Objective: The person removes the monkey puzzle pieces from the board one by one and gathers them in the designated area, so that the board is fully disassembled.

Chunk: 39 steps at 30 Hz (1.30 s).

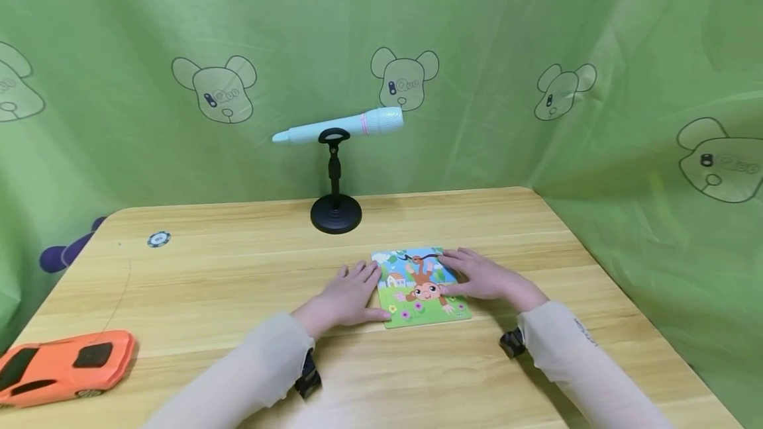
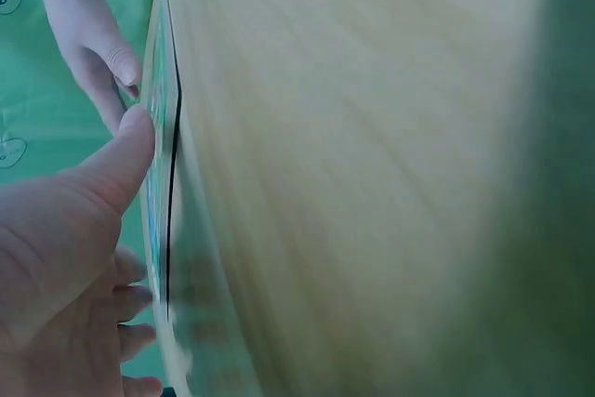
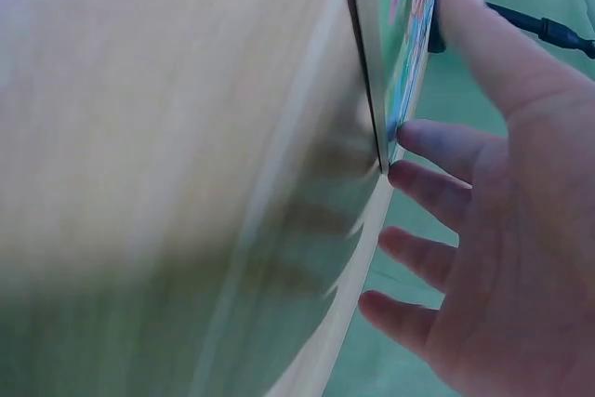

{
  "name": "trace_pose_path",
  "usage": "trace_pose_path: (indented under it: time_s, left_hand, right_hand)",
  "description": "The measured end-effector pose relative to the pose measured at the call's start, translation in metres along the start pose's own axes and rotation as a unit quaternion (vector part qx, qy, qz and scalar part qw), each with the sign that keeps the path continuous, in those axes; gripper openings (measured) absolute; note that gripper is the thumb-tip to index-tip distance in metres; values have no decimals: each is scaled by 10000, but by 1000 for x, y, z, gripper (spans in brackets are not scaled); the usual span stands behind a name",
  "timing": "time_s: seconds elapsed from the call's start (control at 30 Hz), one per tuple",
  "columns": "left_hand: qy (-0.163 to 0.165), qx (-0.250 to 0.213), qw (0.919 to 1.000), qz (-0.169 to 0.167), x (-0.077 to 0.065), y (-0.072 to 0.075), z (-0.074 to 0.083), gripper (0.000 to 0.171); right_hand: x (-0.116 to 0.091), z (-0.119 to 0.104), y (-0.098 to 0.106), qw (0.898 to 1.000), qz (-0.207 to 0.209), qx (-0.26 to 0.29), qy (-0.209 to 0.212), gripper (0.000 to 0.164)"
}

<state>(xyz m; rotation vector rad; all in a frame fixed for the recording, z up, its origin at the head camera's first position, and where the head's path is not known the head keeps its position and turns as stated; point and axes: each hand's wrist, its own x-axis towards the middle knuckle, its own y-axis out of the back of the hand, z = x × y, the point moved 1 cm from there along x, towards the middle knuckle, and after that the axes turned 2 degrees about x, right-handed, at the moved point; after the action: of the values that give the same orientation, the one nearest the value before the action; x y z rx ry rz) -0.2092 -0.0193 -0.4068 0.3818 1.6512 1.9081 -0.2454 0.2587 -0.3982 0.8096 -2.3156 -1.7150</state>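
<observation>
A square picture board (image 1: 405, 317) lies flat on the wooden table, showing a cartoon monkey hanging upside down, a house and flowers. My left hand (image 1: 348, 298) is at its left side, fingers spread, with the thumb by the lower left corner. At the opposite side, my right hand (image 1: 479, 277) reaches over the right edge, fingertips on the printed surface. In the left wrist view the board's thin side (image 2: 171, 174) shows beside the left thumb. From the right wrist, the fingers (image 3: 437, 141) look loosely extended, two of them right at the board's corner.
Behind the board stands a black desk stand (image 1: 336, 214) holding a light blue toy microphone (image 1: 352, 126). An orange toy car (image 1: 65, 366) sits at the front left, and a round chip (image 1: 158, 239) lies at the back left. Green curtains (image 1: 477, 18) with bear drawings border the table.
</observation>
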Motion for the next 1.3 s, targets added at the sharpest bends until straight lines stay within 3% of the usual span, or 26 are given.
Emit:
trace_pose_path:
  time_s: [0.27, 0.57, 0.93, 1.3]
  left_hand:
    - [99, 124, 9998, -122, 2, -2, 1, 86]
    - [150, 60, 9998, -84, -8, -5, -12, 89]
    - [123, -339, 9993, 39, -45, -2, -41, 88]
    - [373, -712, 9968, 45, -86, 0, -75, 88]
  right_hand:
    - [3, -5, 2, 9999, -109, 63, 113, 78]
    - [11, -15, -2, 9989, -127, 11, 447, 74]
    - [27, -47, -12, 9946, -287, -233, 965, 71]
    - [47, -92, -25, 9907, -353, -366, 1265, 71]
